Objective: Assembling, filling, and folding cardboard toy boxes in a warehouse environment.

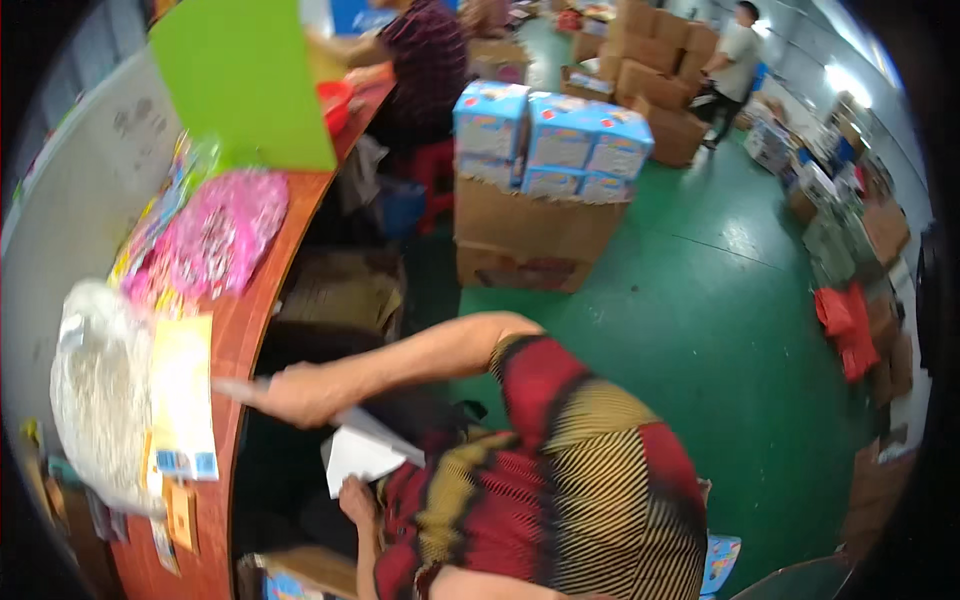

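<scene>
My right hand (300, 394) is stretched out to the table's edge, closed round a thin pale flat piece (238, 389) that points at the table and is blurred. Lower down, near my lap, my left hand (355, 497) pinches the edge of a white sheet (362, 462). A greyish strip (385, 432) lies along the sheet's upper side; whether it joins the piece in my right hand I cannot tell. Nearest my right hand on the red-brown table (225, 345) lies a pale yellow printed sheet (183, 385), beside a clear plastic bag (100, 400) with whitish contents.
A pink plastic bag (230, 225) and an upright green board (245, 85) stand farther along the table; a small wooden piece (182, 515) lies nearer. A co-worker (430, 65) sits beyond. Blue boxes (585, 135) top a large carton (530, 235). Another person (735, 70) stands near stacked cartons (660, 75).
</scene>
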Demonstrator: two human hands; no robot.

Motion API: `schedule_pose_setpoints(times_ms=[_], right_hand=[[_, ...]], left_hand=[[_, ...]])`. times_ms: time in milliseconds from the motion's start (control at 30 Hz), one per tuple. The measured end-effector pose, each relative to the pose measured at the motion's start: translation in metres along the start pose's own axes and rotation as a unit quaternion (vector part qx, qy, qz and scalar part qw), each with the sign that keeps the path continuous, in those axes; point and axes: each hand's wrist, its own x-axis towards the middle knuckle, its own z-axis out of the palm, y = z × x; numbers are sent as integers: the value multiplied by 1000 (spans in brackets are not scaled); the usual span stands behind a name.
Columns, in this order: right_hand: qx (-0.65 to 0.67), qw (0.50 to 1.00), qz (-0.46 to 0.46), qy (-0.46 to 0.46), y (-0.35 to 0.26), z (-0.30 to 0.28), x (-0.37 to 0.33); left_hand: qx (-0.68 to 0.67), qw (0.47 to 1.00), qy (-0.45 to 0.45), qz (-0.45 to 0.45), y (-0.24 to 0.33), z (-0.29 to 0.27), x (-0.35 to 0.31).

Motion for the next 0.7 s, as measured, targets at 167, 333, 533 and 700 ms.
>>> schedule_pose_setpoints(times_ms=[167,333,533,700], right_hand=[[-6,999,13,42,43,-13,-3],[97,990,89,51,68,-32,17],[166,982,90,5,37,4,28],[184,982,37,20,22,44,45]], left_hand=[[27,985,-153,-71,28,-8,22],[-267,944,120,-152,64,-63,54],[-569,789,126,-192,102,-173,84],[-446,864,121,-201,98,-188,78]])
